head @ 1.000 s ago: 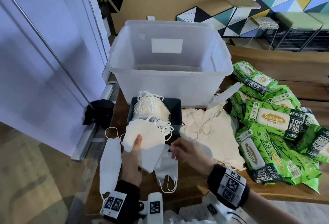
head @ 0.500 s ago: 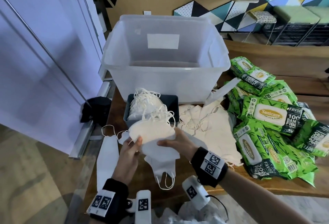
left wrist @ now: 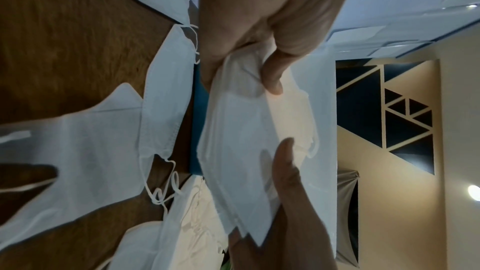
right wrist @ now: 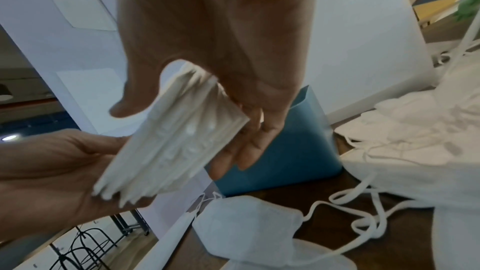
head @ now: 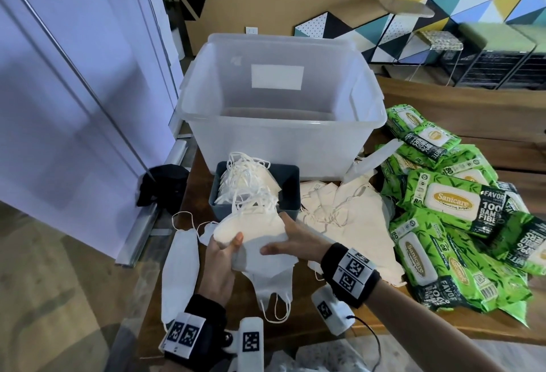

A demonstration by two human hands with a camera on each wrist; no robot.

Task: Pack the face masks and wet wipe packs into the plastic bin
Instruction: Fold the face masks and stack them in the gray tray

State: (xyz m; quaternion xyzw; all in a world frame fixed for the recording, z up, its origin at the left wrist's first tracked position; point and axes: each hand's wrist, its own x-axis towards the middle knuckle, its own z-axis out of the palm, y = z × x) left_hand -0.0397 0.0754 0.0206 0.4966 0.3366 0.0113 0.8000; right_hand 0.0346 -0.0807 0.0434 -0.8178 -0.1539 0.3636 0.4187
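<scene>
Head view: both hands hold one mask stack (head: 251, 231) above the table (head: 443, 321), just in front of the grey tray (head: 291, 191). Left hand (head: 220, 271) grips the stack's left end, thumb on top, fingers under. Right hand (head: 295, 243) grips the right end, thumb on the near edge, fingers wrapped over the far side. Ear loops spill off the stack's far edge toward the tray. The tray has more masks (head: 242, 185) piled in it, loops tangled on top.

Bin (head: 280, 135) stands behind the tray, lid off; only a white label shows on its far wall.

Loose masks on the table: one mask (head: 180, 265) at the left edge, another (head: 270, 283) under the hands with loops hanging toward the near edge. Cream masks (head: 354, 223) lie spread right of the tray. Wipe packs (head: 461, 223), green, are heaped at the right, none in the bin.

Left wrist view: left hand (left wrist: 259, 28) pinches the stack (left wrist: 249, 130) at one end, thumb over it; right fingers (left wrist: 285, 171) clasp the other end.

Right wrist view: right hand (right wrist: 221, 59) has thumb one side and fingers the other side of the stack (right wrist: 176, 141); left palm (right wrist: 52, 171) supports its lower end. A loose mask (right wrist: 246, 229) lies on the table below, tray (right wrist: 293, 151) behind.
</scene>
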